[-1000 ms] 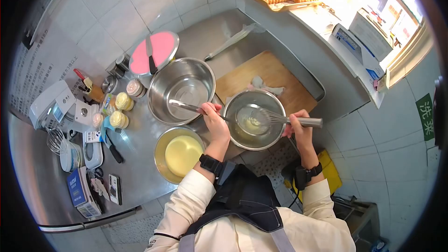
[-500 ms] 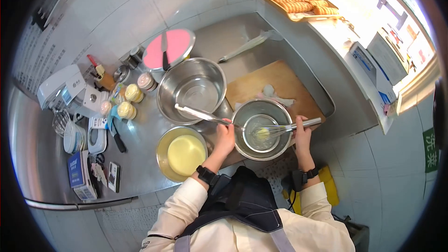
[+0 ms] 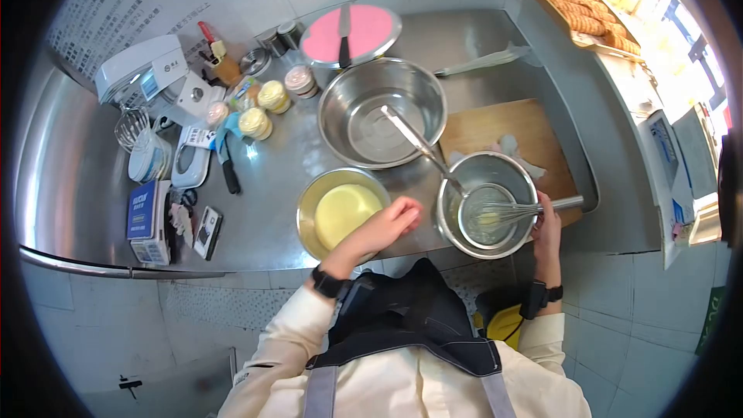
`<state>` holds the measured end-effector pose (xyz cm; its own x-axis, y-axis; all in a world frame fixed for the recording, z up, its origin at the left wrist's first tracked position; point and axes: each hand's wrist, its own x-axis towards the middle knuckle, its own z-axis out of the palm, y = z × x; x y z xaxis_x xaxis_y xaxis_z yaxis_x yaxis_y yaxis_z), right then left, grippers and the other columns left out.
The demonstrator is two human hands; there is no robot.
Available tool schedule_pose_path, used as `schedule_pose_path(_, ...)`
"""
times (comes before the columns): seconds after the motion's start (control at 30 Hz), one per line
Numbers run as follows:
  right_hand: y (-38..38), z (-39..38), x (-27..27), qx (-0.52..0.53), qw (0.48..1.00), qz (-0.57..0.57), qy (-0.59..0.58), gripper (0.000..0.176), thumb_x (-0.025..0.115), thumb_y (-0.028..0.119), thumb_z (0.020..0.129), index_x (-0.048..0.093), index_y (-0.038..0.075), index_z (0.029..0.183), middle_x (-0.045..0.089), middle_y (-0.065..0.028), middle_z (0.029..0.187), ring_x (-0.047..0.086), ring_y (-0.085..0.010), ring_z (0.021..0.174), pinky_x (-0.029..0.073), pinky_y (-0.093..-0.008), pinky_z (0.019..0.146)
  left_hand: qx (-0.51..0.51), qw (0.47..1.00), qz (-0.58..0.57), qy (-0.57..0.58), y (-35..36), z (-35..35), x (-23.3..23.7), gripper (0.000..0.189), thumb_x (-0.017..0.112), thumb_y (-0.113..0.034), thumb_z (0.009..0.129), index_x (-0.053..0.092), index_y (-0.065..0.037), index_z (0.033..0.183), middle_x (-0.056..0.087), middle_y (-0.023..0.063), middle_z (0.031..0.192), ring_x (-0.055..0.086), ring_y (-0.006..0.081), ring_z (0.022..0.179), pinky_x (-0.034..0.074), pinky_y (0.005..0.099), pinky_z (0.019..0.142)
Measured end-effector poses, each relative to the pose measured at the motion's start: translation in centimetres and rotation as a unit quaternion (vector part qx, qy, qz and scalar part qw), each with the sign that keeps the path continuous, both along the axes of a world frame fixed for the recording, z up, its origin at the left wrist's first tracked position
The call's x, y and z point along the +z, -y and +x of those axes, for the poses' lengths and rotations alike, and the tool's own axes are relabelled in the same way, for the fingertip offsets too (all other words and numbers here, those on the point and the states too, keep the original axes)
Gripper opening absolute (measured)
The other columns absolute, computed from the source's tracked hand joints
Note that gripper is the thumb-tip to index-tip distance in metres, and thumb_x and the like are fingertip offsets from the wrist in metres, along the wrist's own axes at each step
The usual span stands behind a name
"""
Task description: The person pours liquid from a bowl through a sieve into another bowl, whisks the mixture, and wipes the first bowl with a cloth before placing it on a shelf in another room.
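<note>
My left hand (image 3: 401, 218) is in the air between two bowls, fingers loosely curled and holding nothing. Close to its wrist stands a metal bowl of pale yellow batter (image 3: 348, 213). On the right, my right hand (image 3: 546, 220) grips the rim of a smaller steel bowl (image 3: 449, 224), which has some clear liquid and a yellow blob at its bottom. A balloon whisk (image 3: 571, 202) lies across that bowl, its handle passing over the right hand. A long-handled utensil (image 3: 410, 131) also leans in it, its lower end inside and its handle pointing up-left.
Behind stand a large steel bowl (image 3: 383, 128) and a pink-topped round stand (image 3: 321, 35) with a spatula (image 3: 344, 39). A wooden board (image 3: 495, 124) lies under the small bowl's far side. Left are cream-topped cups (image 3: 255, 124), a stand mixer (image 3: 147, 70) and a phone (image 3: 207, 232).
My left hand has let go of the small bowl and the utensil beside it and moved left. My right hand stays on the rim. The whole view has shifted.
</note>
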<state>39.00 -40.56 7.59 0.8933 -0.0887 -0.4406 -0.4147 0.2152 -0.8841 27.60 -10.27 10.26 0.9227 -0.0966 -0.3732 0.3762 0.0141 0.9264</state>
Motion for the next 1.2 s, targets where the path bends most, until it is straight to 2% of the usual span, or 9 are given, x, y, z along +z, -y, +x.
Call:
schedule_pose_path(0.07, 1.0, -0.3, -0.6, 0.053, 0.998, -0.017, -0.027, 0.031, 0.052, 0.028, 0.085, 0.057, 0.004, 0.103, 0.057, 0.0001, 0.086, 0.053, -0.0055, 0.071, 0.040, -0.0194, 0.055, 0.022, 0.999, 0.029, -0.024, -3.5, -4.1, 1.9, 0.023, 0.043, -0.023, 0.090, 0.048, -0.003, 0.100, 0.055, 0.0042, 0.088, 0.054, 0.0108, 0.076, 0.046, 0.0259, 0.070)
schedule_pose_path(0.23, -0.8, -0.5, -4.5, -0.082, 0.984, -0.080, 0.138, 0.032, 0.056, 0.026, 0.082, 0.057, -0.002, 0.097, 0.056, -0.0031, 0.087, 0.053, -0.0098, 0.074, 0.042, -0.0229, 0.064, 0.348, 0.887, 0.298, -0.053, -12.8, -12.0, -1.4, 0.027, 0.046, -0.028, 0.088, 0.047, -0.003, 0.096, 0.054, 0.0052, 0.085, 0.054, 0.0122, 0.068, 0.047, 0.0269, 0.060)
schedule_pose_path(0.3, -1.6, -0.5, -4.3, -0.149, 0.972, -0.114, 0.142, 0.030, 0.056, 0.022, 0.081, 0.057, -0.004, 0.096, 0.055, -0.0064, 0.094, 0.051, -0.0139, 0.087, 0.039, -0.0265, 0.078, 0.363, 0.890, 0.262, -0.084, -13.8, -13.5, -4.3, 0.027, 0.046, -0.028, 0.088, 0.044, -0.003, 0.098, 0.053, 0.0056, 0.084, 0.054, 0.0137, 0.067, 0.048, 0.0286, 0.060)
schedule_pose_path(0.47, -2.0, 1.5, -4.6, -0.189, 0.963, -0.130, 0.143, 0.034, 0.054, 0.024, 0.081, 0.056, -0.009, 0.087, 0.058, -0.0092, 0.083, 0.053, -0.0155, 0.071, 0.043, -0.0287, 0.065, 0.363, 0.928, 0.034, -0.078, -12.2, -13.6, -6.7, 0.023, 0.046, -0.022, 0.088, 0.038, -0.004, 0.098, 0.050, 0.0089, 0.084, 0.057, 0.0179, 0.067, 0.052, 0.0329, 0.054)
schedule_pose_path(0.63, -2.3, 3.6, -4.1, -0.202, 0.956, -0.178, 0.118, 0.035, 0.053, 0.025, 0.080, 0.057, -0.010, 0.084, 0.059, -0.0101, 0.082, 0.054, -0.0157, 0.072, 0.043, -0.0292, 0.065, 0.367, 0.927, 0.018, -0.079, -13.0, -14.2, -6.7, 0.019, 0.047, -0.018, 0.086, 0.038, -0.004, 0.096, 0.051, 0.0095, 0.085, 0.058, 0.0186, 0.059, 0.052, 0.0315, 0.046)
schedule_pose_path(0.73, -2.7, 4.5, -3.7, -0.201, 0.967, -0.100, 0.120, 0.038, 0.055, 0.027, 0.079, 0.057, -0.010, 0.084, 0.059, -0.0105, 0.082, 0.055, -0.0154, 0.070, 0.044, -0.0284, 0.063, 0.406, 0.911, 0.033, -0.072, -14.4, -15.8, -6.8, 0.016, 0.046, -0.017, 0.086, 0.039, -0.005, 0.094, 0.052, 0.0094, 0.083, 0.058, 0.0194, 0.057, 0.052, 0.0313, 0.044)
schedule_pose_path(0.83, -1.9, 5.1, -4.5, -0.204, 0.956, -0.175, 0.120, 0.039, 0.057, 0.030, 0.080, 0.057, -0.009, 0.086, 0.059, -0.0097, 0.082, 0.055, -0.0150, 0.072, 0.044, -0.0278, 0.063, 0.427, 0.901, 0.018, -0.080, -16.0, -17.0, -6.4, 0.011, 0.044, -0.015, 0.087, 0.040, -0.007, 0.093, 0.054, 0.0088, 0.080, 0.060, 0.0201, 0.059, 0.052, 0.0311, 0.045)
schedule_pose_path(1.03, -1.3, 3.4, -2.6, -0.102, 0.989, -0.057, 0.087, 0.046, 0.056, 0.039, 0.082, 0.054, -0.003, 0.099, 0.058, -0.0067, 0.090, 0.056, -0.0154, 0.076, 0.045, -0.0277, 0.065, 0.480, 0.875, 0.020, -0.057, -19.7, -19.4, -6.3, 0.009, 0.043, -0.015, 0.087, 0.040, -0.008, 0.091, 0.054, 0.0080, 0.079, 0.059, 0.0185, 0.057, 0.050, 0.0285, 0.044)
schedule_pose_path(1.2, 0.9, 0.6, -3.3, -0.039, 0.999, 0.008, 0.030, 0.037, 0.054, 0.041, 0.083, 0.054, 0.007, 0.098, 0.054, -0.0026, 0.083, 0.050, -0.0099, 0.065, 0.040, -0.0227, 0.052, 0.524, 0.849, 0.003, -0.076, -22.6, -21.3, -5.4, 0.008, 0.044, -0.018, 0.087, 0.038, -0.012, 0.087, 0.052, 0.0056, 0.075, 0.054, 0.0143, 0.054, 0.045, 0.0257, 0.047)
